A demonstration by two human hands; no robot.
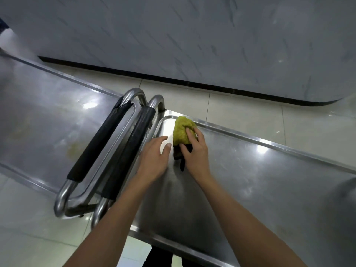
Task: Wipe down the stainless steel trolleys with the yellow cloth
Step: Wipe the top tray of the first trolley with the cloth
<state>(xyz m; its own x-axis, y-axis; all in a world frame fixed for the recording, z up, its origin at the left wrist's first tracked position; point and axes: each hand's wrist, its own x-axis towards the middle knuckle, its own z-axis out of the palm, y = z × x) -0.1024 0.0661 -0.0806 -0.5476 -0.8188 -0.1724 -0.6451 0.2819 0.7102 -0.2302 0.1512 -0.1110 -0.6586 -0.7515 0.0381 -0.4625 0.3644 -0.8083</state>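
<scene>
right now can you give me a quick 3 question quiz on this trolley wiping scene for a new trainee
1. True or false: the right hand grips the yellow cloth on the top of the right trolley.
2. Multiple choice: where is the left hand? A) wrapped round a black padded handle B) open, over the trolley top beside the cloth C) down on the floor
3. Fill in: the two trolleys stand with their ____ ends next to each other.

Key: 1 true; 2 B; 3 handle
</scene>
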